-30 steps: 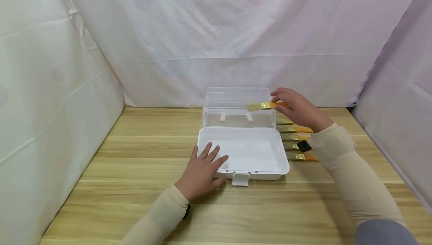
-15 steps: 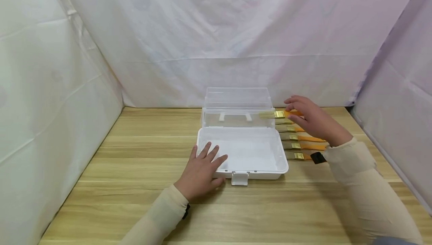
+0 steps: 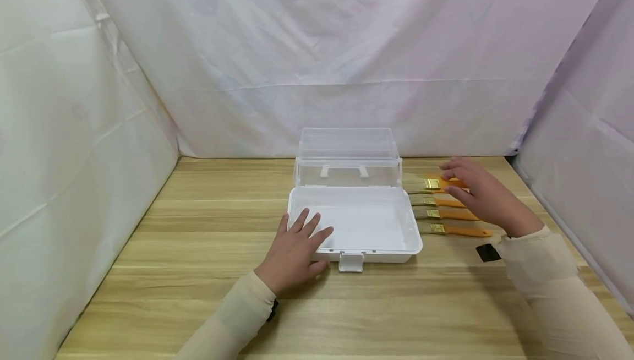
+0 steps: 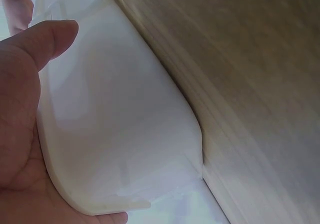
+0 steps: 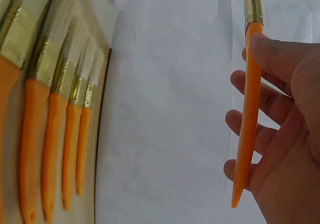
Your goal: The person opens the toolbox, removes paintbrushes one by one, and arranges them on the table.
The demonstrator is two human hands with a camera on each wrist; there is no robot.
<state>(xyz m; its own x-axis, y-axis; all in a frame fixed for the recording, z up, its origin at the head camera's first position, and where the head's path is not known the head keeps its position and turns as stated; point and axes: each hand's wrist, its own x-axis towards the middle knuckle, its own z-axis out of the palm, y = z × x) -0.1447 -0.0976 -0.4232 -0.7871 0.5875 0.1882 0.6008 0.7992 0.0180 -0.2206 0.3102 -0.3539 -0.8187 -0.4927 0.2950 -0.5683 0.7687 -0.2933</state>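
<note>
A white plastic case (image 3: 364,228) stands open on the table, with its clear lid (image 3: 346,145) tipped back. At its front left corner my left hand (image 3: 292,252) rests across the rim, fingers spread and straight. In the left wrist view the thumb (image 4: 57,37) lies against the case's outer wall (image 4: 120,94). My right hand (image 3: 482,192) pinches a flat paintbrush (image 5: 250,94) by its orange handle, bristles pointing left. The brush overlaps the far end of a row of similar paintbrushes (image 3: 458,215) in the head view.
Several more brushes with orange handles (image 5: 52,149) lie side by side along the case's right side. The case's latch (image 3: 351,262) hangs at its front. White cloth (image 3: 317,57) encloses the wooden table (image 3: 208,211) at the back and both sides.
My right hand has carried the paintbrush right and down, from in front of the clear lid to over the far end of the row. The left hand has stayed on the case.
</note>
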